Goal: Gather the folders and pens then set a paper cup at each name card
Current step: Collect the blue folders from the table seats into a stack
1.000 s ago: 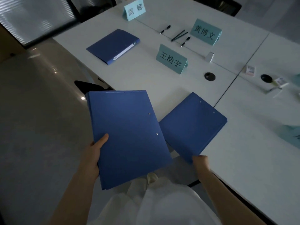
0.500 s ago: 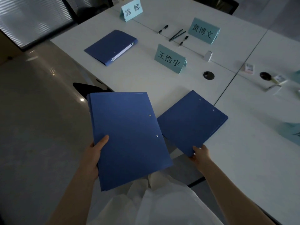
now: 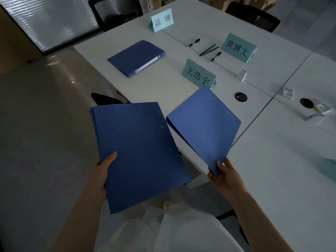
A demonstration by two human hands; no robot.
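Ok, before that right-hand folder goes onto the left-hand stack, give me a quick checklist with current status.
1. Left hand grips the folder stack: ok.
2. Right hand pinches the lifted folder at its near corner: ok, though it is only a corner hold.
3. Lifted folder clear of the table: cannot tell at its far edge.
4. Stack top free to take it: ok.
5. Third folder collected: not ok, it lies on the table.
6. Pens collected: not ok.
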